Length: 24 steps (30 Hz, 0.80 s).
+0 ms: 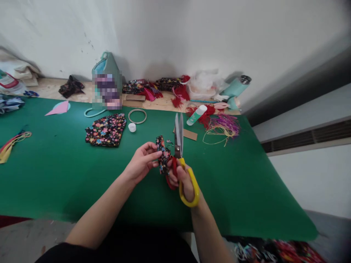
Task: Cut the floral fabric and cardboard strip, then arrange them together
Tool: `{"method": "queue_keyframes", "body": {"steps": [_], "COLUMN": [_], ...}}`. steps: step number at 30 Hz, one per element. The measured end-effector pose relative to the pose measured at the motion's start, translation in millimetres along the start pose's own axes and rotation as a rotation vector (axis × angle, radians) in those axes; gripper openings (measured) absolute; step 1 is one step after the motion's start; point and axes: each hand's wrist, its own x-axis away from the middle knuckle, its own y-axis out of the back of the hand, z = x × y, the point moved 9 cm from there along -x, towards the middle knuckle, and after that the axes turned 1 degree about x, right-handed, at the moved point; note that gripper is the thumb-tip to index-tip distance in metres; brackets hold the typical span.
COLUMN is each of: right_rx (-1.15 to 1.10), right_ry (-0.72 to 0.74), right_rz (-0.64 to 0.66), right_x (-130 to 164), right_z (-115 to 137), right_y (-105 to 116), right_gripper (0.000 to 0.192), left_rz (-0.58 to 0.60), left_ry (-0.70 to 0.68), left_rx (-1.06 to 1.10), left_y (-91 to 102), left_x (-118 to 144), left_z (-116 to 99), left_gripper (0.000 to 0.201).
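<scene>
My left hand (142,160) pinches a small strip of black floral fabric (163,155) above the green sheet (68,175). My right hand (182,180) grips scissors (179,146) with a yellow and a red handle, blades pointing up and away, close together beside the strip. The fabric strip hangs between both hands, touching the scissors' red handle.
A larger floral fabric piece (105,129), a white cap (132,127) and a ring (137,116) lie ahead left. A glue stick (196,114), cardboard strip (189,134) and coloured threads (223,126) lie ahead right. A teal bag (106,86) and bottle (236,88) stand by the wall.
</scene>
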Motion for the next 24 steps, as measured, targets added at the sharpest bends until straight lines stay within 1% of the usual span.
{"method": "queue_keyframes", "body": {"steps": [2, 4, 6, 7, 9, 10, 11, 13, 15, 17, 20, 21, 24], "right_rx": [-0.008, 0.046, 0.069, 0.054, -0.039, -0.079, -0.107, -0.114, -0.086, -0.034, 0.074, 0.103, 0.146], "right_ry": [-0.003, 0.008, 0.019, 0.017, 0.001, -0.033, -0.083, -0.191, -0.226, -0.242, -0.235, -0.216, -0.164], "right_rz": [0.083, 0.105, 0.069, 0.048, 0.015, -0.026, -0.033, 0.051, 0.079, 0.04, -0.053, -0.058, 0.02], "right_x": [12.7, 28.1, 44.6, 53.1, 70.1, 78.3, 86.2, 100.2, 109.7, 115.0, 117.6, 117.3, 115.2], "right_z": [-3.2, -6.8, -10.5, -12.4, -15.9, -19.5, -24.2, -33.1, -35.2, -34.4, -27.0, -23.1, -15.7], "right_y": [-7.3, -11.1, -11.2, -10.9, -9.7, -5.5, -3.4, -5.2, -1.1, 5.4, 8.6, 6.0, -8.6], "right_gripper": [0.055, 0.072, 0.092, 0.099, 0.104, 0.103, 0.1, 0.1, 0.099, 0.094, 0.079, 0.076, 0.075], "left_rz": [-0.022, -0.053, -0.071, -0.074, -0.08, -0.089, -0.099, -0.109, -0.112, -0.121, -0.134, -0.131, -0.123], "left_ry": [-0.008, 0.003, 0.017, 0.02, 0.019, 0.017, 0.016, 0.017, 0.013, 0.005, 0.004, 0.009, 0.021], "left_rx": [0.038, 0.062, 0.067, 0.067, 0.073, 0.083, 0.097, 0.125, 0.144, 0.154, 0.148, 0.143, 0.14], "left_y": [3.1, 7.1, 10.2, 11.3, 13.3, 14.5, 15.7, 16.5, 16.4, 16.7, 17.3, 16.9, 15.6], "left_x": [-0.9, -1.6, -2.0, -2.2, -2.4, -2.4, -2.4, -2.4, -2.5, -2.7, -3.0, -3.1, -2.8], "left_z": [-1.4, -0.9, 0.6, 1.2, 1.9, 2.2, 2.4, 2.6, 1.9, 0.6, 0.2, 0.6, 1.6], "left_gripper": [0.045, 0.047, 0.045, 0.041, 0.035, 0.033, 0.033, 0.034, 0.034, 0.033, 0.029, 0.028, 0.025]}}
